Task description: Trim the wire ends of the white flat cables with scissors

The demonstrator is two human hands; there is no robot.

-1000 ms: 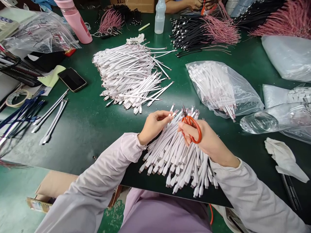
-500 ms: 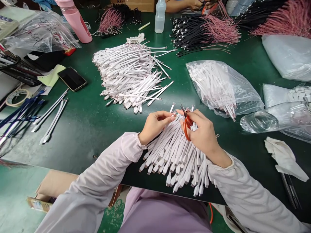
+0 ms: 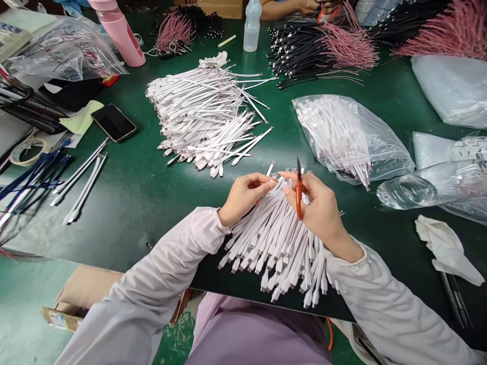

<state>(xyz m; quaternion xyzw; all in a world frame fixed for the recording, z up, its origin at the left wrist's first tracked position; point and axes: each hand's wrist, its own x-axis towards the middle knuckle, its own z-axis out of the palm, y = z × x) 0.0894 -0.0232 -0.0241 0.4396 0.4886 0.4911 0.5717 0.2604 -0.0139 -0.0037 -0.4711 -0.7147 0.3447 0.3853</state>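
A fanned pile of white USB cables (image 3: pixel 277 243) lies in front of me, plugs toward my body and bare wire ends pointing away. Over its far left side, my left hand (image 3: pixel 245 195) pinches a cable's wire end between thumb and index finger. My right hand (image 3: pixel 319 208) is wrapped round small orange-handled scissors (image 3: pixel 299 195), their dark blades pointing up and away. The index finger and thumb of that hand reach toward the left fingertips. The fine wires between the hands are too small to make out clearly.
A larger heap of white cables (image 3: pixel 205 111) lies beyond. To the right are a bag of cables (image 3: pixel 338 132) and a clear bottle (image 3: pixel 429 185). A phone (image 3: pixel 114 122) and a pink bottle (image 3: pixel 122 38) stand left. Another person's hand (image 3: pixel 308 7) shows at the far edge.
The scissors have turned in my right hand, their blades swinging from pointing up-left to nearly straight away from me. My left hand has hardly moved.
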